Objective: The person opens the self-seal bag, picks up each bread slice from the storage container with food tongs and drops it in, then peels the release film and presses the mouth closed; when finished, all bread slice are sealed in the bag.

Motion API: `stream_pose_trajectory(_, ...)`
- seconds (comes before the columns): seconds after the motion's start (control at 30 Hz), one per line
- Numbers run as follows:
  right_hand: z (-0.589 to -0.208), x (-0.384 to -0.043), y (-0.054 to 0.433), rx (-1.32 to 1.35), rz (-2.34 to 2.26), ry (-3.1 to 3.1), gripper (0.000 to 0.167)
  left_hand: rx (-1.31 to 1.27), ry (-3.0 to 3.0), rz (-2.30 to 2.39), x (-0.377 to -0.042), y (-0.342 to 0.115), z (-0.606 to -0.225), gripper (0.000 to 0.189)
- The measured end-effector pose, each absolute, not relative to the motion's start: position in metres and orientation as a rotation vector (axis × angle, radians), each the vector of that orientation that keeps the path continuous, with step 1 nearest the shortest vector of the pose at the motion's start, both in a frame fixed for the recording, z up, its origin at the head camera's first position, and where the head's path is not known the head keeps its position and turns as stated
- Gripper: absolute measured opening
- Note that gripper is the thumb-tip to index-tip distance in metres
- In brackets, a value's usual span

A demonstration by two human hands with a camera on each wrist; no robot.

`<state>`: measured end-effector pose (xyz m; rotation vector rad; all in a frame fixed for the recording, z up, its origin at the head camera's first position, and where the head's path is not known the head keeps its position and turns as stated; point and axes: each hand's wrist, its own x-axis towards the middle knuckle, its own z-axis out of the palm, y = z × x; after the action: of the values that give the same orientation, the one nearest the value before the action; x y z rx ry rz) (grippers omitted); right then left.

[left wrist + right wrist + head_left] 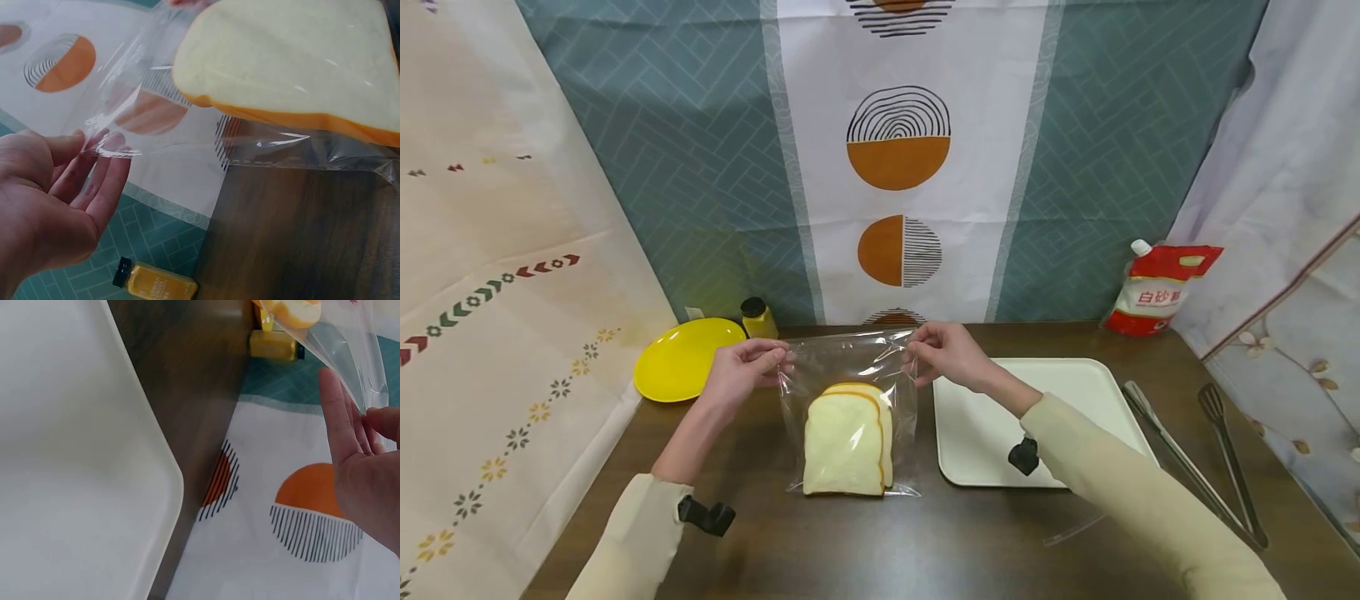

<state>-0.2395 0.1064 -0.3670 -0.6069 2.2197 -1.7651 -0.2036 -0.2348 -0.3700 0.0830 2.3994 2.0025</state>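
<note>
Two slices of bread [844, 446] with orange-brown crusts stand, one overlapping the other, inside a clear plastic bag [797, 417]. By its upper left corner the bag is pinched between the thumb and fingers of my left hand [741, 373]. My right hand [951, 357] pinches the upper right corner, so the top edge is stretched between both hands. In the left wrist view, the left hand [62, 194] holds the film beside the large bread slice [287, 62]. The right wrist view has the right hand [369, 462] gripping the bag's edge [369, 381].
A white tray [977, 450] lies right of the bag, partly under my right forearm. Metal tongs [1183, 462] lie beyond it. A yellow plate [681, 362] and a yellow jar with black lid [758, 318] stand at back left, a red-and-white pouch [1157, 292] at back right.
</note>
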Motion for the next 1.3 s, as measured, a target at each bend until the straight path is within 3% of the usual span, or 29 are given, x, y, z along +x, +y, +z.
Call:
stream_pose_trajectory(0.8,-0.406,-0.284,0.099,-0.281,-1.617,2.345,0.012,-0.157,2.383,1.979,-0.259,-0.222,-0.422,0.028)
stream_pose_trajectory(1.3,-0.430,-0.301,0.090,-0.206,-1.546,2.419,0.011,-0.274,2.426,1.879,-0.272,-0.220,-0.443,0.024)
